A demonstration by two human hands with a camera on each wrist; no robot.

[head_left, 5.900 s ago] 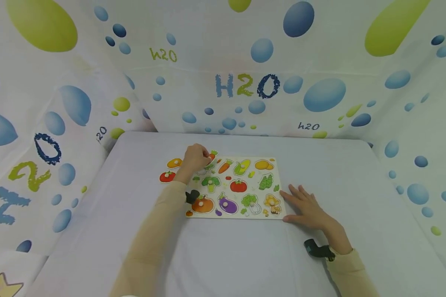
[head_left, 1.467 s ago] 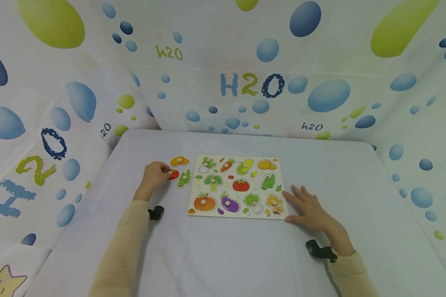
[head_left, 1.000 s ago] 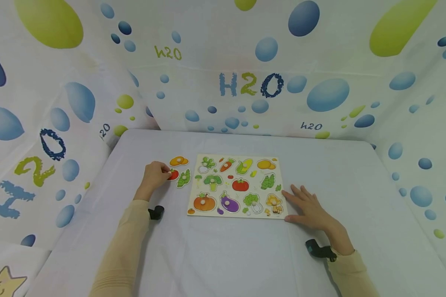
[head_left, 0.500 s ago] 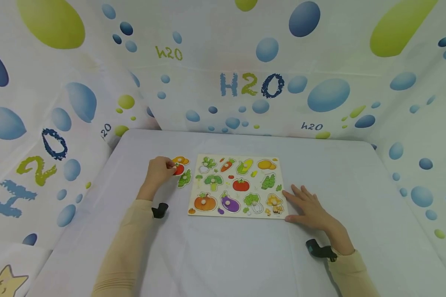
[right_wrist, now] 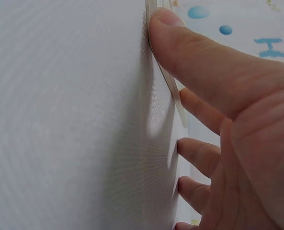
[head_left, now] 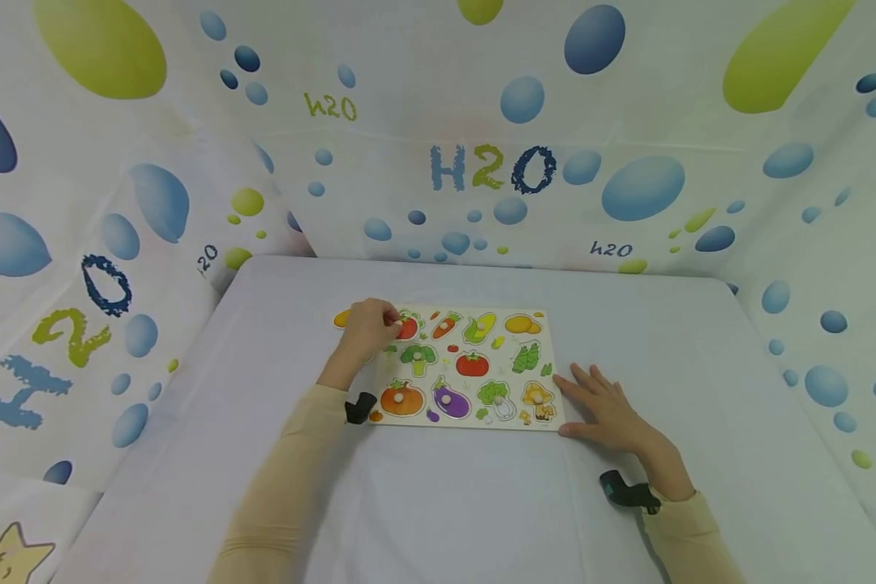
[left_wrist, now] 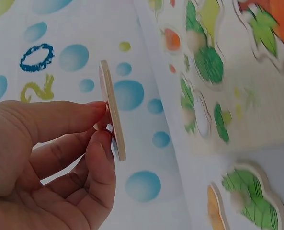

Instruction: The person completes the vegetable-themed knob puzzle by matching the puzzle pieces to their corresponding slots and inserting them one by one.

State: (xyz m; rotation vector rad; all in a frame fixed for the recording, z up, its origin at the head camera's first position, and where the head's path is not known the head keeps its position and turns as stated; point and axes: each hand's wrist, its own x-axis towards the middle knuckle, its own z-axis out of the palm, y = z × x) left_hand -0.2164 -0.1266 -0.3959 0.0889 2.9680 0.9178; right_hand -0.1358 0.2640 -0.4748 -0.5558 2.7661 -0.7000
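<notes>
My left hand pinches the tomato puzzle piece by its knob, over the upper left corner of the vegetable puzzle board. In the left wrist view this wooden piece shows edge-on, apart from the board, with thumb and fingertips behind it. My right hand has its fingers spread at the board's right edge; the thumb touches the edge in the right wrist view. The piece in hand covers the radish picture in the head view.
Left of the board lie a potato piece, partly behind the left hand, and a pea pod piece. Knobbed pieces such as the pumpkin and eggplant sit in the board. A white cloth covers the table.
My left hand earlier reached for the tomato piece left of the board, then lifted it and carried it right, over the board. A pea pod piece has joined the loose ones. The right hand stays.
</notes>
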